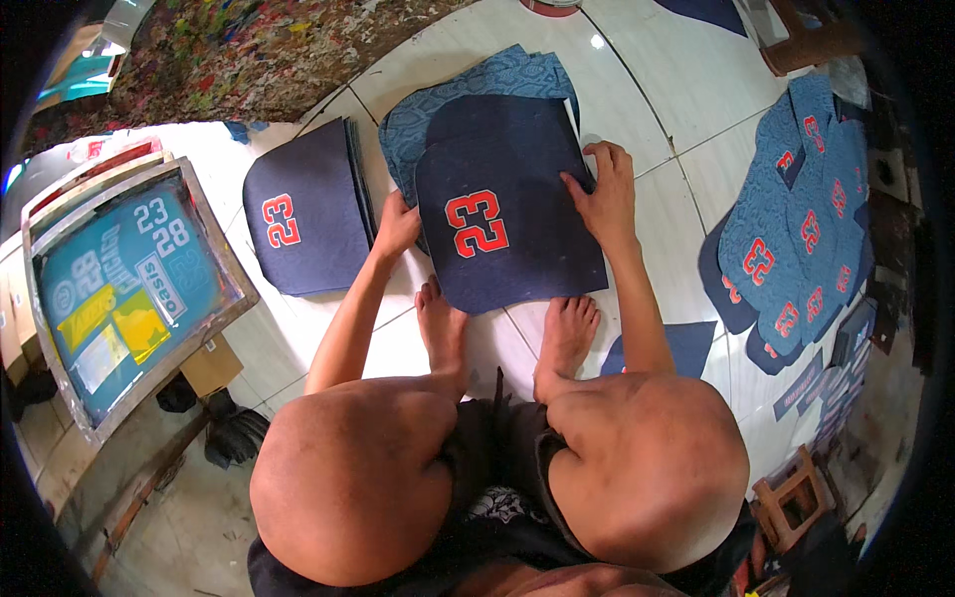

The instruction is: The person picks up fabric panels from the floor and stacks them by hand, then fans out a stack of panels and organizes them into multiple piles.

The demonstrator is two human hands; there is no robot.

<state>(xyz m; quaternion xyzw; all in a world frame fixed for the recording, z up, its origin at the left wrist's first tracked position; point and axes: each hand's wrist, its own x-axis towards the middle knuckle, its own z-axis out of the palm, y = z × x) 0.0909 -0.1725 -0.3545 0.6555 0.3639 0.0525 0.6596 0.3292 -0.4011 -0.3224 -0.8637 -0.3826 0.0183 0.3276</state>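
Before my feet lies a navy fabric panel (pixel 515 201) with a red-and-white printed number. It rests on a stack of similar pieces, over blue patterned fabric panels (pixel 466 86) that show at the back. My left hand (pixel 397 225) is closed at the stack's left edge, thumb on top and fingertips hidden. At the right edge my right hand (pixel 606 186) has its thumb against the navy panel and its other fingers spread past the edge; whether it pinches the cloth is unclear. Left of my left hand sits a pile of navy printed panels (pixel 310 201).
A framed printing screen (pixel 127 291) leans at the left. Blue patterned printed pieces (pixel 798 216) lie overlapping on the right. A navy piece (pixel 664 347) is partly behind my right forearm. A brown plastic stool (pixel 794 496) stands lower right; a paint-spattered surface (pixel 246 60) is at the upper left.
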